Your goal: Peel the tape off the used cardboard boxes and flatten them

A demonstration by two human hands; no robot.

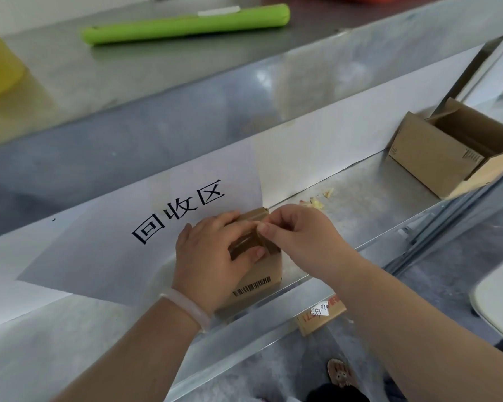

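On shelf (360,192), left hand (212,256) grips box (262,278) (barcoded); right hand (299,230) pinches tape (266,244).

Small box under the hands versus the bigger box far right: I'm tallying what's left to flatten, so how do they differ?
The small box is gripped by the left hand while the right hand pinches at its top, apparently tape; the bigger box is untouched. The small box's top looks folded shut; the bigger box stands open, inside showing. Both are brown cardboard on the metal shelf, neither flattened.
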